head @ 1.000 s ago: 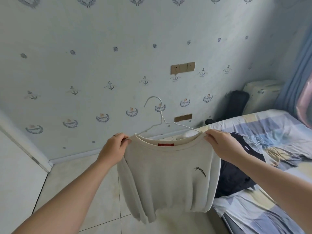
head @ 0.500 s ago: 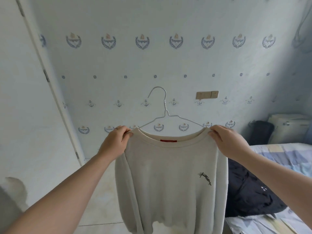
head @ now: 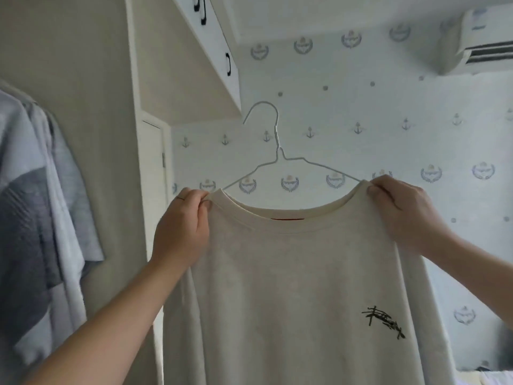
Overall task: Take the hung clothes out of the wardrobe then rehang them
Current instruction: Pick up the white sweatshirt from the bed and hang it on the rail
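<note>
A cream sweatshirt (head: 291,287) with a small dark chest logo hangs on a white wire hanger (head: 277,151), held up in front of me. My left hand (head: 183,229) grips the sweatshirt's left shoulder over the hanger's end. My right hand (head: 402,215) grips the right shoulder the same way. The hanger's hook points up and is free of any rail. The open wardrobe (head: 91,107) stands at the left, and grey and white clothes (head: 36,218) hang inside it.
White upper cabinet doors (head: 219,45) with black handles jut out above the hanger. A wall air conditioner (head: 483,43) sits at the top right. Patterned wallpaper (head: 361,129) fills the background behind the sweatshirt.
Both hands have lifted the sweatshirt on its hanger, and the view has swung up and left. The bed and floor dropped out of sight; the wardrobe with hung clothes came into view.
</note>
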`<state>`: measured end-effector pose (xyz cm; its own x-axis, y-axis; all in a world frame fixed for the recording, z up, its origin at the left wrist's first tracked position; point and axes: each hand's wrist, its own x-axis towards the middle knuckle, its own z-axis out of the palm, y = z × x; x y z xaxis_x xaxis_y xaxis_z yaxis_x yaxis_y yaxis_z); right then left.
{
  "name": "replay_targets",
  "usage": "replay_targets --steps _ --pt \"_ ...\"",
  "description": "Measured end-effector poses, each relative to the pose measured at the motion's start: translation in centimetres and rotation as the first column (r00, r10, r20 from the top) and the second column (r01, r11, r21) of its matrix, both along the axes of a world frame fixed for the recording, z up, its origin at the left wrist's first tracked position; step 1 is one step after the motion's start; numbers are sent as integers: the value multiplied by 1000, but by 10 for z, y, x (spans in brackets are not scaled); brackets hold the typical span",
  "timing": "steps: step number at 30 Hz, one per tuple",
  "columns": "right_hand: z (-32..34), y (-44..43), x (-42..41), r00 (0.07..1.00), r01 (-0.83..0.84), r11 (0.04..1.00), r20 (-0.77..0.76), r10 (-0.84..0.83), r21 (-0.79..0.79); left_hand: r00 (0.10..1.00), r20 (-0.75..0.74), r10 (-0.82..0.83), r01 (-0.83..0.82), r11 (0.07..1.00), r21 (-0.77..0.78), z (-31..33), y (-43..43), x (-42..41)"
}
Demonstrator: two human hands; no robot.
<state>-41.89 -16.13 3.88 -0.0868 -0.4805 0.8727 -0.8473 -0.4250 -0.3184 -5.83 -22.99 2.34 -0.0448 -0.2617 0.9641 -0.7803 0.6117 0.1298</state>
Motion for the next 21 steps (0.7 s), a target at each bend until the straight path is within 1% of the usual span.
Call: replay_targets --steps 4,6,8,13,16,19,21 --pt "61 20 56 996 -83 990 30 87 -110 997 -20 75 -77 982 -172 68 44 57" --pt "89 23 85 988 -139 979 40 147 -148 993 -21 114 -116 966 -231 99 61 88" --pt "112 23 114 980 -191 967 32 199 -169 987 -24 159 -160 953 -257 127 73 120" --pt "156 17 192 933 -356 920 -6 359 -162 975 -20 220 -217 939 -265 176 92 209" --pt "174 11 241 901 -433 894 -46 431 -118 962 -46 271 -275 940 -201 192 96 264" --pt "189 2 296 859 -512 857 -30 511 -62 938 -100 331 -343 928 -148 199 96 314" --pt "198 -6 334 824 -566 823 -10 566 -44 905 -139 401 -416 903 -105 203 95 347"
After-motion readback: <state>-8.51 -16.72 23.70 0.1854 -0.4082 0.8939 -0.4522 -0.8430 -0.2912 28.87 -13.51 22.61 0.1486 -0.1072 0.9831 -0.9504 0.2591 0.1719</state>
